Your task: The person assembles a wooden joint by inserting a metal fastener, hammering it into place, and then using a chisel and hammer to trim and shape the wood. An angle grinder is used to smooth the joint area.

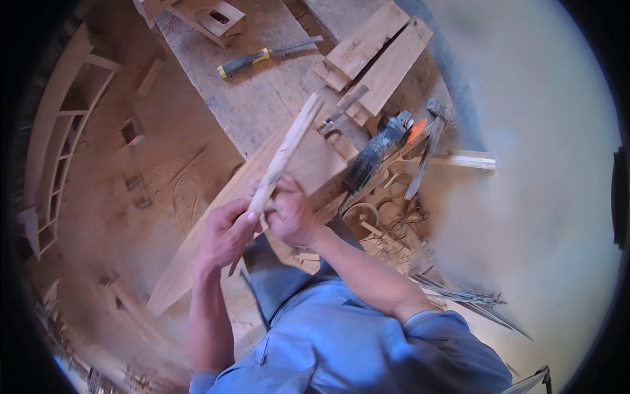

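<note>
A pale, rough-split wooden strip [290,140] slants up from my hands, its far end above the workbench. My left hand [229,231] grips the strip near its lower end, thumb along the wood. Close beside it, my right hand [291,213] has its fingers curled at the strip's side; a short thin piece shows between the hands, too small to name. Behind the hands lies a long wooden board [197,246] that tapers to a point at lower left. An angle grinder [370,157] with an orange disc lies right of the hands.
On the workbench [266,88] lie a yellow-and-black-handled chisel [268,56], two thick planks [396,66] and a slotted wooden block [216,19]. A hammer [425,150] rests at the right edge. A wooden frame [59,143] stands at left. Offcuts and a round container [362,209] sit below.
</note>
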Action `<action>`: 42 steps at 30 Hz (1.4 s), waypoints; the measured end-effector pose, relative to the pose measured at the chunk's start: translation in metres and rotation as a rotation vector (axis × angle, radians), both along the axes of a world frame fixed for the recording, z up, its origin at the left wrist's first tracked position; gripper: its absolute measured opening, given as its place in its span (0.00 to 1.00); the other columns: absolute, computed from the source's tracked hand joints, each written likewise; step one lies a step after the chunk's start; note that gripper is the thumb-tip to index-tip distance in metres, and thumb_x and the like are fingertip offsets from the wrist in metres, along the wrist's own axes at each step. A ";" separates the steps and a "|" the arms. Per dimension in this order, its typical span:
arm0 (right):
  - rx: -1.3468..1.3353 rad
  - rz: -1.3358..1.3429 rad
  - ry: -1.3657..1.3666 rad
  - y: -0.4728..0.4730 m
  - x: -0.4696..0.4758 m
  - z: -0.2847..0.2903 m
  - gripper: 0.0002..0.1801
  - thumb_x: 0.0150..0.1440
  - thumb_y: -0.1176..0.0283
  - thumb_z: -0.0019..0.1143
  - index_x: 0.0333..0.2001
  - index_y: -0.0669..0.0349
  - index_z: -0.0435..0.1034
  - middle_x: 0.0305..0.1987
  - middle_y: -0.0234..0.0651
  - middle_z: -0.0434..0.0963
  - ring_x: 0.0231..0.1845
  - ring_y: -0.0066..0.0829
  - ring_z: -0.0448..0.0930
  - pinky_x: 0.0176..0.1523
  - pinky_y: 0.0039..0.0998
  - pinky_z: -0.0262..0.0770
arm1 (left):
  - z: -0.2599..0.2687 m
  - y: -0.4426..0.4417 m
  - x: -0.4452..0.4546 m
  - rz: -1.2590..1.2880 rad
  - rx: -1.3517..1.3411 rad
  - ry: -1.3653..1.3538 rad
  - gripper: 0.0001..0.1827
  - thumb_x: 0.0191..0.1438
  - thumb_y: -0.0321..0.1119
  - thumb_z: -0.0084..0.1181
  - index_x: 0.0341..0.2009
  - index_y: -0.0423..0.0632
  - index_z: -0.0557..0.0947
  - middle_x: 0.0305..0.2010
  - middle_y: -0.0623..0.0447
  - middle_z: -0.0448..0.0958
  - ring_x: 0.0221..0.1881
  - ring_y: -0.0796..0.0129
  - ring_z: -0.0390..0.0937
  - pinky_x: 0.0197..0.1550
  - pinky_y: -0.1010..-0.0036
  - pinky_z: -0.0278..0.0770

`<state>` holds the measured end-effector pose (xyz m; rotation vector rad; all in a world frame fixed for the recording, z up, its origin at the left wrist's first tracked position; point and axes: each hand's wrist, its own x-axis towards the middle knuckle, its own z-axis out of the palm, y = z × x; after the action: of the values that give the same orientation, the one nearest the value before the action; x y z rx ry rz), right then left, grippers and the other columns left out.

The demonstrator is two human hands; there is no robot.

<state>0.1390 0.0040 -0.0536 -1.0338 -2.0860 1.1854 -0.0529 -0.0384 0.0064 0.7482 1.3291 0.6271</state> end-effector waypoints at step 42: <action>-0.575 -0.730 0.679 0.189 0.182 0.049 0.10 0.65 0.74 0.55 0.48 0.67 0.70 0.39 0.42 0.80 0.35 0.32 0.82 0.34 0.33 0.80 | -0.118 0.074 0.090 0.508 0.427 1.158 0.18 0.65 0.44 0.49 0.43 0.45 0.86 0.37 0.45 0.81 0.43 0.47 0.75 0.50 0.55 0.68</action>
<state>0.3212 0.1934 -0.0050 -1.2426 -0.7490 1.4650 0.0375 0.0353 -0.1118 1.2142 2.5435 0.9479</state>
